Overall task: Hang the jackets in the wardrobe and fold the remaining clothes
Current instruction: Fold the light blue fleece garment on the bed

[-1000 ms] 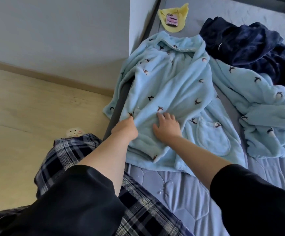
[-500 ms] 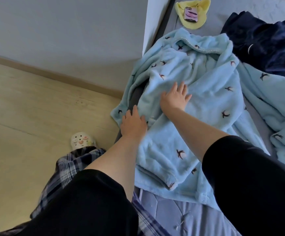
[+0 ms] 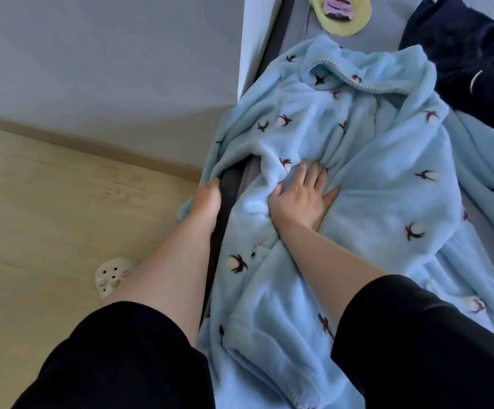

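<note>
The pale blue fleece robe with dark bird prints (image 3: 357,178) lies spread on the grey quilted bed (image 3: 313,25), one sleeve hanging over the bed's edge; the right hand (image 3: 301,196) presses flat on it, fingers straight. The left hand (image 3: 207,202) reaches to that sleeve, though whether its fingers grasp the cloth I cannot tell; the fleece looks soft, thick and floppy, best taken at cuff or shoulder seam.

Right hand (image 3: 300,199) presses flat on the blue fleece robe (image 3: 372,184); left hand (image 3: 206,202) grips its overhanging edge.
</note>
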`<state>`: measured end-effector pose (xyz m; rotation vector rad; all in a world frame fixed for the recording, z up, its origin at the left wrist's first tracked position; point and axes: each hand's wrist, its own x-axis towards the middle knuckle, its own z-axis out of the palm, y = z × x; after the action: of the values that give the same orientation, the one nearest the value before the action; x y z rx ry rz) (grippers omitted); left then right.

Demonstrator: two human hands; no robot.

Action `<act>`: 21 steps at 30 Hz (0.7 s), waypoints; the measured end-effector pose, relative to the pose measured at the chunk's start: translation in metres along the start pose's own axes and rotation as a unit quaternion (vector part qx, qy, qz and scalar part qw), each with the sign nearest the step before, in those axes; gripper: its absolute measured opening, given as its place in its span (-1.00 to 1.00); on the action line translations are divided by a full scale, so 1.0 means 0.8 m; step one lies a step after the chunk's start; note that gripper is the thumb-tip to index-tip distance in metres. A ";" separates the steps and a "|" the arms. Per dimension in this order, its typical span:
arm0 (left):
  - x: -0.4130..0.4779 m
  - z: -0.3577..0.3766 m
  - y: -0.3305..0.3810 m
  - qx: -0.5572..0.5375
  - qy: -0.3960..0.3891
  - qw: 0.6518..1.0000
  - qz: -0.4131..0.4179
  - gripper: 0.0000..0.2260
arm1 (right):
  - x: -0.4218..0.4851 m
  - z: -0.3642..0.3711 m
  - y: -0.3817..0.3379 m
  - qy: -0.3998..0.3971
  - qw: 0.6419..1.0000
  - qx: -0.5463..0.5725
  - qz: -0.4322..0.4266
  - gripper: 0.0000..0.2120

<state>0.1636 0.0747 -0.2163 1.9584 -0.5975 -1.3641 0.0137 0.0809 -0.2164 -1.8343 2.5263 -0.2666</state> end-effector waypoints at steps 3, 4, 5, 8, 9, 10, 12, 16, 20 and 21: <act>0.015 0.002 0.029 -0.062 -0.027 0.998 -0.019 -0.54 | -0.003 -0.002 0.000 0.011 1.000 -0.009 -0.004 -0.38; 0.019 0.006 0.036 -0.039 -0.030 0.999 -0.004 -0.51 | -0.002 -0.001 0.000 0.013 1.000 -0.011 -0.004 -0.38; 0.022 0.011 0.040 -0.012 -0.031 0.999 0.011 -0.49 | -0.002 -0.001 -0.001 0.014 1.000 -0.012 -0.004 -0.38; 0.029 0.025 0.043 -0.010 -0.044 0.998 0.035 -0.52 | -0.003 -0.002 -0.003 0.012 1.000 -0.013 -0.005 -0.39; 0.033 0.026 0.044 -0.042 -0.035 0.998 0.025 -0.53 | -0.003 -0.003 -0.003 0.011 1.000 -0.014 -0.006 -0.39; 0.036 0.024 0.046 -0.085 -0.019 0.996 0.004 -0.53 | -0.003 -0.003 -0.004 0.010 1.000 -0.016 -0.006 -0.39; 0.049 0.020 0.047 -0.158 0.012 0.986 -0.041 -0.53 | -0.003 -0.002 -0.004 0.009 1.000 -0.019 -0.006 -0.39; 0.048 0.007 0.057 -0.355 0.001 0.932 -0.074 -0.80 | -0.003 0.000 -0.006 0.004 1.000 -0.018 -0.006 -0.39; 0.033 -0.022 0.064 -0.668 -0.054 0.733 -0.116 -0.81 | -0.001 0.000 -0.003 0.006 1.000 -0.002 -0.003 -0.40; 0.031 -0.029 0.065 -0.701 -0.065 0.701 -0.119 -0.83 | -0.002 -0.001 -0.003 0.007 1.000 -0.001 -0.005 -0.40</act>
<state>0.1946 0.0290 -0.1881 0.6389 0.6126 -1.3788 0.0161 0.0816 -0.2156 -1.8516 2.5281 -0.2775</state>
